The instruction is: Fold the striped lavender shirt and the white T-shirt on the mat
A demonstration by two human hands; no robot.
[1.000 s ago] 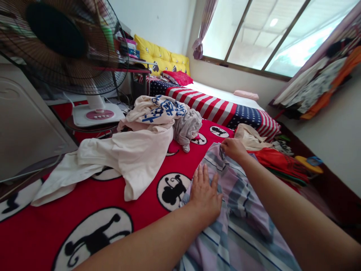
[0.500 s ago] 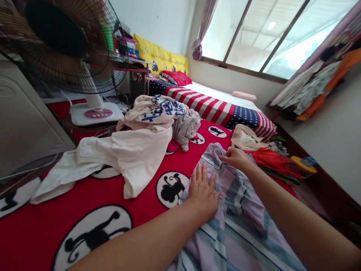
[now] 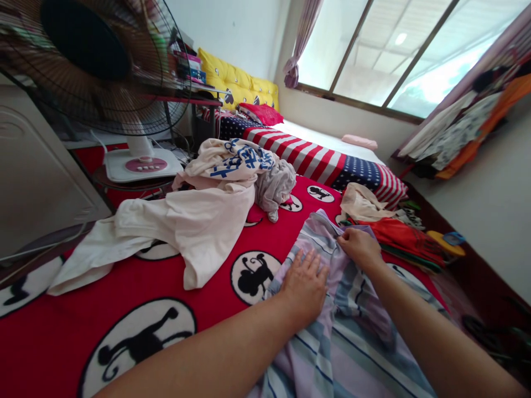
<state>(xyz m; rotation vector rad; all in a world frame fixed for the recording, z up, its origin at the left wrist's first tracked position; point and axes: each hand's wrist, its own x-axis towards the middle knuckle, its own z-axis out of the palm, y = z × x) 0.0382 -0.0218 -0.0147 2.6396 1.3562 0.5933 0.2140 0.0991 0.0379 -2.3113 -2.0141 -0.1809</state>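
Striped lilac shirt [image 3: 332,354] on red monkey-print bedspread [image 3: 232,243], right of centre. L hand [image 3: 305,287] flat on cloth, fingers spread, no grip; R hand [image 3: 360,249] pinching upper edge, fingers together, further down cloth vs. 0.5 s ago. Beyond: cream tee [image 3: 236,160], blue lettering, illegible; no brand/label readable.
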